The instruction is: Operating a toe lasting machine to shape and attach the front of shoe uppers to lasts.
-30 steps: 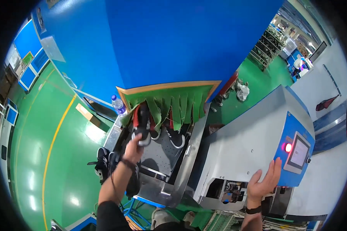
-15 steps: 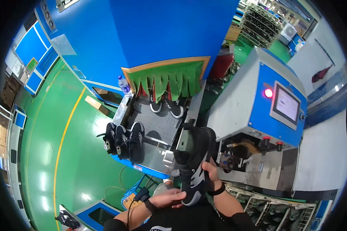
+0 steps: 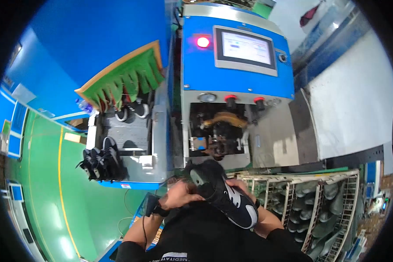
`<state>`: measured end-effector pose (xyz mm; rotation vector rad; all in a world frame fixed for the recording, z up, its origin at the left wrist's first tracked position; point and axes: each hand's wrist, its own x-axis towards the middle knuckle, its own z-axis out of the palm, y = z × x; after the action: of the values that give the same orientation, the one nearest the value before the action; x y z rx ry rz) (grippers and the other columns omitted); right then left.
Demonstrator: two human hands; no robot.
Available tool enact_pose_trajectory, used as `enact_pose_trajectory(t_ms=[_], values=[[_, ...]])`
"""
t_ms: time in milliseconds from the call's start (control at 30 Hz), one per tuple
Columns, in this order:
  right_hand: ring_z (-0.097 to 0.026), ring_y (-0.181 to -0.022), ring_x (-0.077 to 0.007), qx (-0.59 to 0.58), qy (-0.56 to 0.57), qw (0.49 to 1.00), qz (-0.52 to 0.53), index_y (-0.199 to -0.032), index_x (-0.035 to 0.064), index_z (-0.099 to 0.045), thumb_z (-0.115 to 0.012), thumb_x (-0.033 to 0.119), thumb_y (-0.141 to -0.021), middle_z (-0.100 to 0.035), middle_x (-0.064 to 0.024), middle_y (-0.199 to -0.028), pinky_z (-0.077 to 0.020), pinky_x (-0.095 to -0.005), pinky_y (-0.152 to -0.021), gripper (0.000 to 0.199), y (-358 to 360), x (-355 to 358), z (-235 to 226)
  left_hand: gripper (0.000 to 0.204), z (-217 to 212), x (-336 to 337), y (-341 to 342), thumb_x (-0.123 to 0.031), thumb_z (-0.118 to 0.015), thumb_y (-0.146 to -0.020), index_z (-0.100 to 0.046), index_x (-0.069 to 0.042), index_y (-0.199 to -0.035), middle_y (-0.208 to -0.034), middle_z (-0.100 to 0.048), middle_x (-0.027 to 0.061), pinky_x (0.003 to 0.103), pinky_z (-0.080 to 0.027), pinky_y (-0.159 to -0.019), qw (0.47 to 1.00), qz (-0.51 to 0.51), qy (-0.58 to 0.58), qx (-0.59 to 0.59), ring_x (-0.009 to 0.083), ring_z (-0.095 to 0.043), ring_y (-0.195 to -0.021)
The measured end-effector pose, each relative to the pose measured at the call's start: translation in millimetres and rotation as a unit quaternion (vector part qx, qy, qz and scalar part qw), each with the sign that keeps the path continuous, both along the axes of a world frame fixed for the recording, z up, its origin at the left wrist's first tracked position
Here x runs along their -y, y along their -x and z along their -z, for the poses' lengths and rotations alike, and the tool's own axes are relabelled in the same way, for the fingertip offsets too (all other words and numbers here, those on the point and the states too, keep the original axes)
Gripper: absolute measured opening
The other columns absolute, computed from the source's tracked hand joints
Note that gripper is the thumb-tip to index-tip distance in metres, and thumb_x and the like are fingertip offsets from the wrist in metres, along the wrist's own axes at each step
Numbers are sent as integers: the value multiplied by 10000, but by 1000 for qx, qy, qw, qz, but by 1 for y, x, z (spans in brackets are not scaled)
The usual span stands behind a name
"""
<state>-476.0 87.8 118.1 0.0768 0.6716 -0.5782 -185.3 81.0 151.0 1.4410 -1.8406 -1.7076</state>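
Note:
A black sneaker point(image 3: 231, 201) with a white toe edge and white side marks is held in front of my chest, its toe slanting down to the right. My left hand point(image 3: 180, 195) grips it at the ankle end, the thumb lying along the collar; its other fingers are partly hidden. On the far side of the shoe, my right hand point(image 3: 241, 187) is closed round its side, largely covered by it. Just beyond the shoe stands a blue and grey machine point(image 3: 196, 81) with a lit screen point(image 3: 245, 48) and an open bay holding a brown curved clamp part point(image 3: 225, 118).
To the left, a conveyor point(image 3: 129, 131) runs under a green strip curtain point(image 3: 122, 83), with two shoes beneath it. Several black sneakers point(image 3: 101, 161) stand on its near corner. A rack point(image 3: 288, 196) of grey shoe lasts is at the lower right. A red lamp point(image 3: 203, 42) glows.
My view has turned right toward the machine. The sneaker has swung so its toe points lower right, and my left hand has gone from the toe to the ankle end.

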Motion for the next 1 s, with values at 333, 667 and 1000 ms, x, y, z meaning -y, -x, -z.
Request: enact_pose_trajectory(t_ms=[333,667,1000], values=[[-679,-1111,-208,-455,445,765,100,-1600,-20,-381,-798,16,-812,-668,-105,-1332,-534,-334,-988,892,48,33,1,321,-2,-37,30,-222,-651,-1043,-660,-55,-769,-648,-563,-24,272,-367,-532,938,-181,-206,-210,82,-498,-588],[-692,-1007,-409,-771,427,448,-151,-1661,237,-336,-838,194,-736,-648,-273,-1172,-546,-449,-899,1053,-1,122,-25,249,118,26,51,-255,-656,-1035,-748,-33,-971,-722,-627,0,276,-443,-571,874,-350,-243,-235,80,-554,-617],[-619,-1145,-521,-772,445,401,-215,-1665,264,-321,-832,206,-689,-595,-338,-1318,-504,-526,-997,1103,-27,177,-35,136,158,45,57,-198,-683,-1017,-690,-62,-1018,-778,-571,-40,261,-441,-613,821,-328,-307,-351,94,-550,-704]])
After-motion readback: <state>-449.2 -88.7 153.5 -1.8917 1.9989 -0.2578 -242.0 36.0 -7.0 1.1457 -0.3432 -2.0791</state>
